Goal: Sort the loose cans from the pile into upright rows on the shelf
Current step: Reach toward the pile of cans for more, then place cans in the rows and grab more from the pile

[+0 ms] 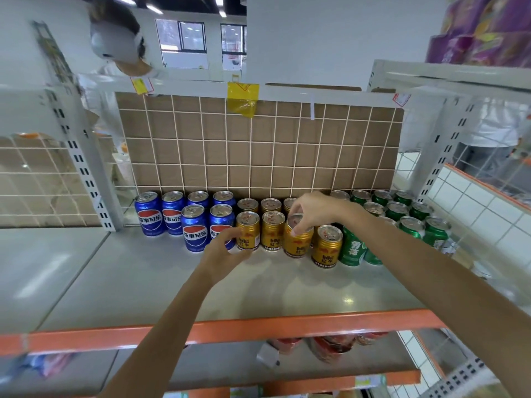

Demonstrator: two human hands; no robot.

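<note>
Both hands (227, 248) (311, 209) grip cans (297, 239) behind bare shelf (143, 282).

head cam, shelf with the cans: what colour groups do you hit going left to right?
blue cans → gold cans → green cans. The left hand sits where blue meets gold; the right hand grips a gold can by its top.

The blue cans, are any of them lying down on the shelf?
No, all the blue cans stand upright on the shelf, tops up, left of the gold cans.
</note>
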